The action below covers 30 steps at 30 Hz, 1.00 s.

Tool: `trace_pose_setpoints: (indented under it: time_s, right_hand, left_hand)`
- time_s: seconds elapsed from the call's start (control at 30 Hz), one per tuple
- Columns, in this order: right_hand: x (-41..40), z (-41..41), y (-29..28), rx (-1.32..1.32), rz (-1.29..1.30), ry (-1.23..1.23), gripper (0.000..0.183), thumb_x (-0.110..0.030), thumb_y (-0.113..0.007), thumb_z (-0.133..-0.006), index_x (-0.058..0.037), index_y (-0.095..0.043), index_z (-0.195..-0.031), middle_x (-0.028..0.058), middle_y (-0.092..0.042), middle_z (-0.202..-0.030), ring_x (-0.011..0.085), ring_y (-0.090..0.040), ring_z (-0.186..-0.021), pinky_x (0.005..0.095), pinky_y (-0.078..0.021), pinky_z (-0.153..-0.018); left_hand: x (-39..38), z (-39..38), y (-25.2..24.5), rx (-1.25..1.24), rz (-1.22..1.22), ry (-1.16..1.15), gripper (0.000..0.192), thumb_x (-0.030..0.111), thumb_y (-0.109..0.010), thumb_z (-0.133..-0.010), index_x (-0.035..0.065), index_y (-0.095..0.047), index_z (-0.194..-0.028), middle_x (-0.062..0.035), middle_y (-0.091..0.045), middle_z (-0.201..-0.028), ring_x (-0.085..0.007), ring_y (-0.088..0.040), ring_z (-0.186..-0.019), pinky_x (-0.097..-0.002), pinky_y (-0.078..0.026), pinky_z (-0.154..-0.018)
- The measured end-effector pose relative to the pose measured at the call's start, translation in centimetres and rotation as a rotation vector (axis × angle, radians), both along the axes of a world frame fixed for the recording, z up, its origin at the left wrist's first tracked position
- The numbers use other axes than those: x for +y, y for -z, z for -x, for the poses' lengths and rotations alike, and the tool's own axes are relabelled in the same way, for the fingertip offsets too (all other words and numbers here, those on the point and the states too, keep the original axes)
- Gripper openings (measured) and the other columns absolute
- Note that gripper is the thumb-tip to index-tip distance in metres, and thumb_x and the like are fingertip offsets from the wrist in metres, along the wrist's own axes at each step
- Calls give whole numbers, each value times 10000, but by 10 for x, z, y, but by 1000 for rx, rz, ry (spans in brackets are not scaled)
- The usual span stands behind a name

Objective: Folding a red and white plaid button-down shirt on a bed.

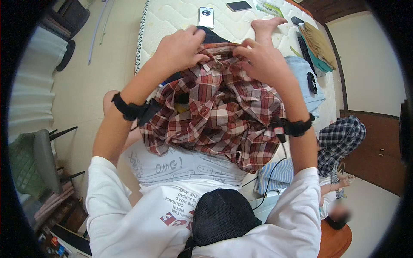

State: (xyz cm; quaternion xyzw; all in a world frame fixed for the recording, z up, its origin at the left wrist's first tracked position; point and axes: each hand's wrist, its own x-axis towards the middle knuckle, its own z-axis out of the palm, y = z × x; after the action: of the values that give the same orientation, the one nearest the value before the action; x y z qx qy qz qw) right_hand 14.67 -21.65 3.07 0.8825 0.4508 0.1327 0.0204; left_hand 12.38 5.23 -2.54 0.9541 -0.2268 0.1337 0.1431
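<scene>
A red, grey and white plaid button-up shirt (213,116) lies bunched over my lap, its collar end away from me. My left hand (182,48) pinches the collar's left side between thumb and fingers. At the collar's right side, my right hand (261,61) has its fingers curled on the cloth. Small tags show inside the neck. Dark cloth (214,35) lies just beyond the collar, partly hidden by my left hand. Black straps with small devices are worn on both forearms.
On the mattress (171,19) lie a white-screened phone (206,17), a dark phone (238,5), light blue folded cloth (300,74) and stacked clothes (317,45). Blue-striped cloth (277,175) lies at my right. Another person (338,145) sits at the right. A chair (35,161) stands left.
</scene>
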Motion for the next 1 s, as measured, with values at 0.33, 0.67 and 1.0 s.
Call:
trace_pose_setpoints:
  time_s: [0.33, 0.67, 1.0]
  right_hand:
    - [3, 56, 33, 647, -185, 326, 172, -184, -723, -825, -107, -754, -975, 123, -731, -781, 352, -726, -791, 473, -586, -743]
    - [11, 74, 73, 422, -186, 413, 161, -168, -738, -851, -96, -769, -991, 127, -737, -894, 347, -724, -836, 462, -587, -746]
    - [16, 86, 52, 668, -568, 491, 118, -99, -734, -897, 16, -720, -921, 200, -730, -851, 382, -722, -800, 433, -579, -739]
  left_hand:
    - [-57, 94, 14, 275, 213, -104, 301, 361, -698, -950, 68, -684, -885, -135, -724, -868, -346, -716, -801, -476, -561, -688]
    - [-56, 94, 37, 397, 376, -135, 211, 246, -704, -920, 55, -772, -979, -172, -752, -898, -373, -721, -812, -458, -571, -722]
    - [-71, 107, 19, 602, 880, -203, 164, 119, -706, -946, -25, -729, -1021, -169, -758, -879, -244, -753, -764, -338, -592, -699]
